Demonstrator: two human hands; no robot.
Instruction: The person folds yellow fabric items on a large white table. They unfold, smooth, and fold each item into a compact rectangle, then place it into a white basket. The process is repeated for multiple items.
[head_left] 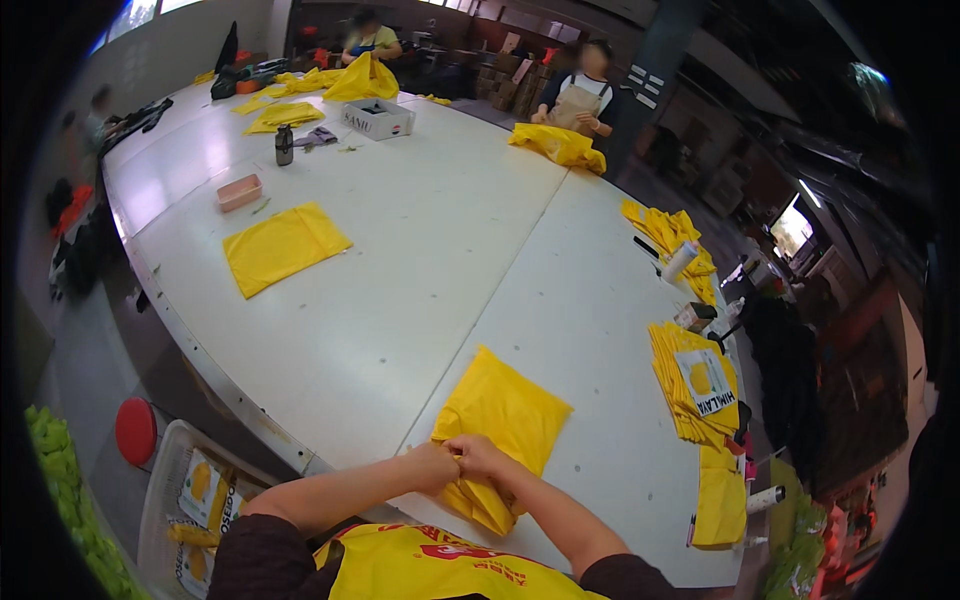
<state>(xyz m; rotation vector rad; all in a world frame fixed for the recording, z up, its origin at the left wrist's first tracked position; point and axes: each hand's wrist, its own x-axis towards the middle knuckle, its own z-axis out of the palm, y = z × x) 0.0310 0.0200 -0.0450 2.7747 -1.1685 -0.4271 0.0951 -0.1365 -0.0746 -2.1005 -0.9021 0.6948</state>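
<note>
A folded yellow cloth piece lies on the white table right in front of me, its corners pointing away and to the right. My left hand and my right hand meet over its near left part. Both sets of fingers are pinched together on the cloth's edge, and the knuckles nearly touch. What the fingertips hold exactly is too small to see, but yellow material shows around and below them. The cloth's near end hangs toward my yellow apron.
On the white table lie another folded yellow piece, a pink tray, a dark bottle and a white box. Yellow stacks line the right edge. A basket stands at lower left. Two people work across the table.
</note>
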